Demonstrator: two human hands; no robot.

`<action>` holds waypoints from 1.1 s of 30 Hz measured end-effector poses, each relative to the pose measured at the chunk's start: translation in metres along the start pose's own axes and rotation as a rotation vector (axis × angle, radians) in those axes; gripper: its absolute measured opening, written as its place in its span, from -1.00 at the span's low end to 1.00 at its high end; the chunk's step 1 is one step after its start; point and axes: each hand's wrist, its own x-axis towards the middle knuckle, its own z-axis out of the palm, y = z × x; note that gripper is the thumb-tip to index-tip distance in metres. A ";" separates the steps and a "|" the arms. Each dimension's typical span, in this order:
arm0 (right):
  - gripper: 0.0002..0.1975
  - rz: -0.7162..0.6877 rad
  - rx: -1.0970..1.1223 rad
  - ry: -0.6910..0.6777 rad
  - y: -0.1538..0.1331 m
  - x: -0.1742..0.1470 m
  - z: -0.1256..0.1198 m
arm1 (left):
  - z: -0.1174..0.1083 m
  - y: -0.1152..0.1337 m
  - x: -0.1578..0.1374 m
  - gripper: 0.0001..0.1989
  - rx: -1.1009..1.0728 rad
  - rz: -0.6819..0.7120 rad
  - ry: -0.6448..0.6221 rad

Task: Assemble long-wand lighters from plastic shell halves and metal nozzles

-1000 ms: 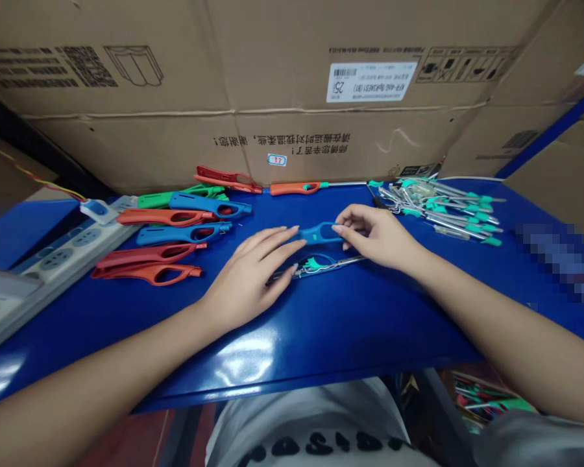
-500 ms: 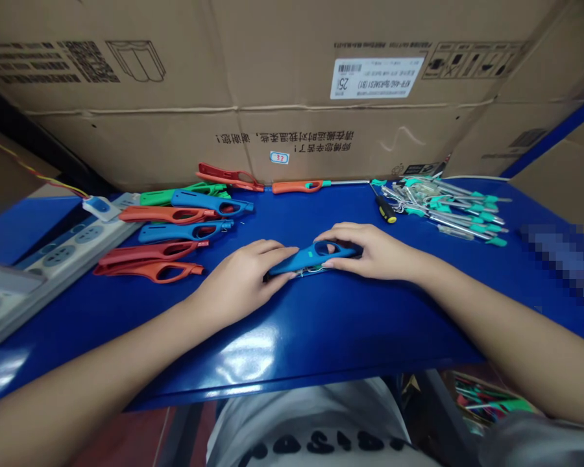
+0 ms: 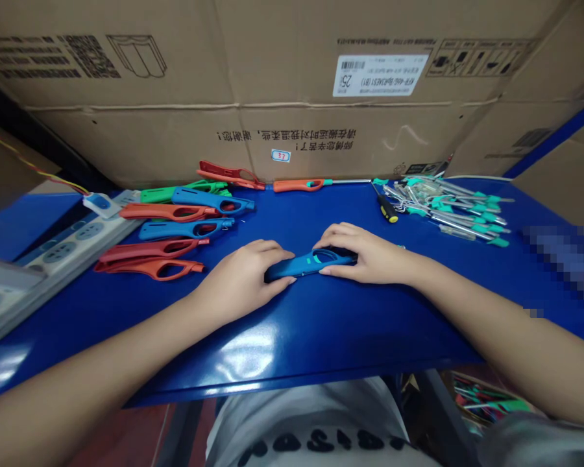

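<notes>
A blue lighter handle [image 3: 299, 264] with a finger loop and small green marks lies across the middle of the table, held at both ends. My left hand [image 3: 246, 274] grips its left end, thumb on the near side and fingers on the far side. Around the loop end is my right hand [image 3: 365, 253], its thumb and fingers pinching the two sides. Its right tip is partly hidden by that hand. To the left lie several handle shells, among them an orange shell [image 3: 158, 267] and a blue shell [image 3: 187, 228].
An orange lighter [image 3: 299, 186] with a metal rod lies along the cardboard [image 3: 175, 139] at the back. A yellow-black screwdriver [image 3: 387, 209] is beside a pile of metal rods with green parts [image 3: 472, 211]. A power strip [image 3: 73, 241] runs along the left.
The gap along the near side of the blue handle, where wires and inner parts showed, has closed. Both hands stay on it, with the right end slightly lower.
</notes>
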 end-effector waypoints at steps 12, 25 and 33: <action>-0.66 0.003 -0.067 0.008 -0.001 0.000 0.003 | -0.002 0.006 -0.002 -0.71 0.133 -0.046 0.017; -0.56 -0.080 -0.349 -0.024 -0.002 -0.002 0.003 | 0.004 0.014 -0.003 -0.73 0.326 0.047 0.005; -0.71 -0.236 -0.569 -0.010 -0.002 -0.005 -0.011 | 0.009 0.005 0.001 -0.71 0.317 0.096 0.040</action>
